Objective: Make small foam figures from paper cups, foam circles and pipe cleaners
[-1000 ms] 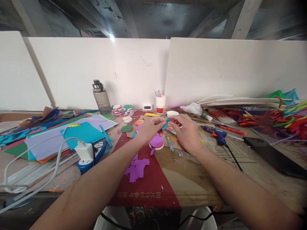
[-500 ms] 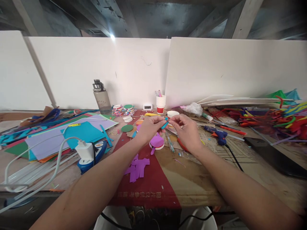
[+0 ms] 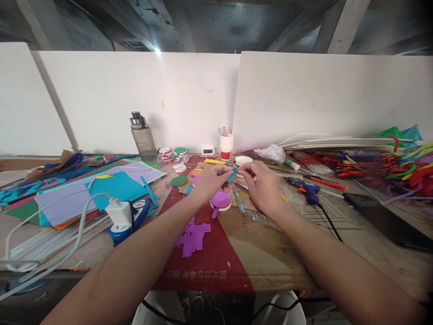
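Between my two hands, above the middle of the table, is a small blue strip of paper or foam (image 3: pixel 232 175). My left hand (image 3: pixel 214 179) pinches it from the left with thumb and forefinger. The fingertips of my right hand (image 3: pixel 260 183) close on its right end. Below them sits a small round piece with a purple top (image 3: pixel 221 200) and a white and red side, a purple tab sticking out at its front. Nearer to me lies a pile of purple strips (image 3: pixel 194 238) on the red part of the table cover.
Coloured sheets (image 3: pixel 118 189) and a blue power strip (image 3: pixel 128 221) with white cables lie left. A bottle (image 3: pixel 144 137), paper cups (image 3: pixel 226 146) and a small clock (image 3: pixel 207 150) stand behind. Right are a blue glue gun (image 3: pixel 309 192), a black flat object (image 3: pixel 389 221) and pipe cleaners (image 3: pixel 402 167).
The blue strip has shifted slightly between my fingertips, and my right fingers have turned a little around it. The things on the table have stayed put.
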Available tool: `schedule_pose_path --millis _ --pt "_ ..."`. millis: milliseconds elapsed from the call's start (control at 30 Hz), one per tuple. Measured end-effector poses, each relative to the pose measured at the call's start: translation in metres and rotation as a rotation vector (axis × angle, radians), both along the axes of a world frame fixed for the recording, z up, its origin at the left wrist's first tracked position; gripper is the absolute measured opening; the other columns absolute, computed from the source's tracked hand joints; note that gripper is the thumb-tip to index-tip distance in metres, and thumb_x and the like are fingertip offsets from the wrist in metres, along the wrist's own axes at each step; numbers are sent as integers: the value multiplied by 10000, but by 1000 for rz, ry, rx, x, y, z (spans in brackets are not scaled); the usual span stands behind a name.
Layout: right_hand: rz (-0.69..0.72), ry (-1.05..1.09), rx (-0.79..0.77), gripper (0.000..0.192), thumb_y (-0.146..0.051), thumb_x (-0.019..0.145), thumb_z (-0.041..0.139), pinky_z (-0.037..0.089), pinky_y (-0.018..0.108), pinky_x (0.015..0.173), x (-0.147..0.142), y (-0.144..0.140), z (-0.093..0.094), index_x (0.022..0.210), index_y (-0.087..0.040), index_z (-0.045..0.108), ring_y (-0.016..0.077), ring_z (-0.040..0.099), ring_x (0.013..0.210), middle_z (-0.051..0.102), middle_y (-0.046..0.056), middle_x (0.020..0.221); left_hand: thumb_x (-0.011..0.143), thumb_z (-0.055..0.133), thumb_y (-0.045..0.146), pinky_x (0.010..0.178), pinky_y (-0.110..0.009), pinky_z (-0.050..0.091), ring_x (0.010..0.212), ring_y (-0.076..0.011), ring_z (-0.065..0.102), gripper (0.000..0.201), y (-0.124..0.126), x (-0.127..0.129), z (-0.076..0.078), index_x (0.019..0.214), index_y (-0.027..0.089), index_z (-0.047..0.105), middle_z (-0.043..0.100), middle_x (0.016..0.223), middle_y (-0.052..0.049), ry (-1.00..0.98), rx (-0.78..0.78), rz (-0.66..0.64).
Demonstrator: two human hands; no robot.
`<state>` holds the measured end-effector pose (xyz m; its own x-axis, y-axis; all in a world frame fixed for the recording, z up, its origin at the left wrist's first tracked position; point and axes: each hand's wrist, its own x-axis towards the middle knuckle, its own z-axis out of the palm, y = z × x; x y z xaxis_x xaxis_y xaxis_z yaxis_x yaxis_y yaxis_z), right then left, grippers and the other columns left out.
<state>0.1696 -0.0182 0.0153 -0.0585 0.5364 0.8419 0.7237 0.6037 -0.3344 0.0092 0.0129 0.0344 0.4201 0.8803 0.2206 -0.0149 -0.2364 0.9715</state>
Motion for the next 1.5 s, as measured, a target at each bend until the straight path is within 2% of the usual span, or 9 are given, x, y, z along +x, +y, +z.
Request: schedule_pose_path --millis 200,433,600,800,1033,1267,1433,1500 --pt "-33 -70 46 105 -222 918 570 465 343 749 1 0 1 875 -203 664 211 604 832 675 58 836 819 620 257 458 -165 450 502 -65 557 166 -2 1 1 758 110 669 624 663 -16 85 52 -24" --pt "-43 -83 38 107 -229 910 583 468 344 743 2 0 1 861 -212 676 215 604 825 680 60 832 810 618 226 475 -171 459 502 -69 563 169 -6 1 4 899 118 713 643 652 -4 83 49 -26" --pt "-44 -119 47 113 -232 911 587 466 345 735 3 0 1 851 -214 682 216 600 815 683 58 824 812 589 177 474 -169 447 461 -61 528 144 -8 1 6 855 127 717 627 575 16 105 40 -8" --pt "-44 -165 63 123 -240 915 590 464 340 723 4 0 0 849 -212 690 217 602 806 690 54 807 799 567 138 470 -167 441 441 -58 521 150 -9 2 6 803 143 718 612 557 33 150 117 22" --pt "-49 -144 47 136 -241 913 587 473 363 777 5 1 1 993 -220 695 236 603 868 716 69 917 807 542 123 459 -160 431 438 -55 517 177 -9 1 5 813 147 717 602 551 39 158 156 60" --pt "-27 -113 72 156 -247 930 564 481 350 774 3 -1 2 953 -222 717 218 609 858 706 65 882 815 561 156 468 -164 442 450 -59 535 161 -8 2 4 867 133 711 624 577 29 125 99 21" --pt "-6 -91 75 166 -226 926 570 482 333 757 4 -2 1 945 -217 734 205 609 839 698 63 852 806 589 171 483 -168 446 452 -55 529 118 -9 1 6 771 133 695 627 582 23 133 112 13" --pt "5 -69 62 157 -222 922 578 478 327 744 4 -2 1 937 -215 734 201 608 829 693 58 840 803 599 175 480 -168 444 451 -57 531 110 -10 2 6 790 137 701 628 581 24 126 117 7"
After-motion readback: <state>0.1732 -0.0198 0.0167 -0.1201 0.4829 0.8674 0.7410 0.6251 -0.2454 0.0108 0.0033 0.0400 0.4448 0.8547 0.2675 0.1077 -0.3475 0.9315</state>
